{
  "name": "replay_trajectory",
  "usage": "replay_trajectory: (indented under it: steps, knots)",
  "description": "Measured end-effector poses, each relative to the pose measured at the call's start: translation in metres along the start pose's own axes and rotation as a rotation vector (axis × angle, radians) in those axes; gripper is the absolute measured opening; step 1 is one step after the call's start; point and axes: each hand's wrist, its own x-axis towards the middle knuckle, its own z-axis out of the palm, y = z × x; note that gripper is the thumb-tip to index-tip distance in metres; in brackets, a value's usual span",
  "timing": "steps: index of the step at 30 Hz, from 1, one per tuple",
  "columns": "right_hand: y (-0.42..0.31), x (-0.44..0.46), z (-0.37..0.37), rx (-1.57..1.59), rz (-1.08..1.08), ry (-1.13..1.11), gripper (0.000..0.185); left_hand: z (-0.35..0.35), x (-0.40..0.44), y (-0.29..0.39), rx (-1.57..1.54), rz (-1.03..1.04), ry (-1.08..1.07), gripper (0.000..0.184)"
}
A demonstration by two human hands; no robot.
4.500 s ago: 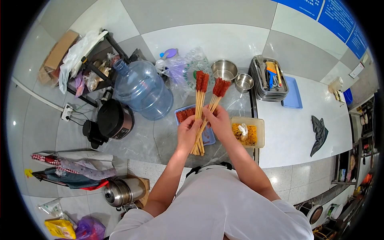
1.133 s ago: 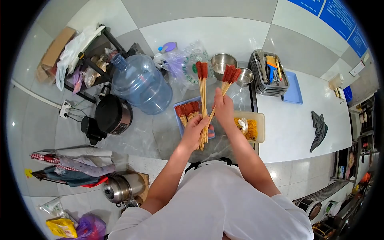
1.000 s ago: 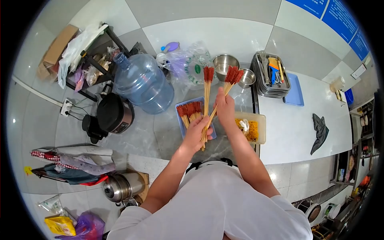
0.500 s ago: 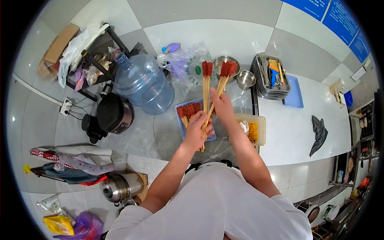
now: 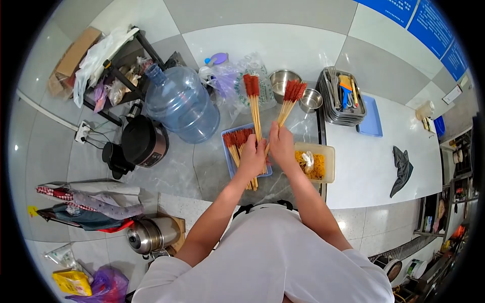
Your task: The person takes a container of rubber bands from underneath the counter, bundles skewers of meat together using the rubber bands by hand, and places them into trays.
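My left hand (image 5: pixel 252 159) is closed around a bundle of skewers (image 5: pixel 254 108), wooden sticks with red meat at their upper ends. Another such bundle (image 5: pixel 288 107) is gripped in my right hand (image 5: pixel 281 145), its red tips leaning to the right. The two bundles stand apart at the top, and the hands are close together. Below and left of them, more meat skewers (image 5: pixel 235 144) lie in a blue tray (image 5: pixel 225 132), partly covered by my left hand. Beside my right forearm sits a clear plastic container (image 5: pixel 329 164) with small yellow pieces and a white crumpled bundle.
Two metal bowls (image 5: pixel 310 101) stand behind my right hand. A stack of metal trays (image 5: pixel 343 118) holds tools, with a blue tray (image 5: pixel 372 116) alongside. To the left are a large water bottle (image 5: pixel 184 106) and a rice cooker (image 5: pixel 145 141). A dark cloth (image 5: pixel 401 171) lies on the white counter.
The two bundles have spread apart at the top: the left one tilts further left. My right hand has moved down and slightly right, lower on its bundle.
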Motion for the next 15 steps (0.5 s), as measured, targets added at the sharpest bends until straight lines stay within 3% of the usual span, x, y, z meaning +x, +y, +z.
replay_trajectory:
  steps: [4,7,12,15]
  knots:
    - [0.004,0.0,0.006,-0.083,-0.06,0.086,0.041,0.004,-0.002,0.001,-0.058,0.001,-0.002,0.017]
    - [0.008,0.009,0.01,-0.106,-0.067,0.114,0.041,0.003,-0.001,0.001,0.105,0.087,0.034,0.017]
    - [0.027,0.024,0.021,-0.08,-0.054,0.095,0.043,-0.002,0.0,0.004,0.133,-0.033,0.021,0.015]
    - [0.042,0.049,0.021,-0.148,-0.059,0.243,0.045,-0.008,-0.005,-0.005,0.145,-0.042,0.025,0.016]
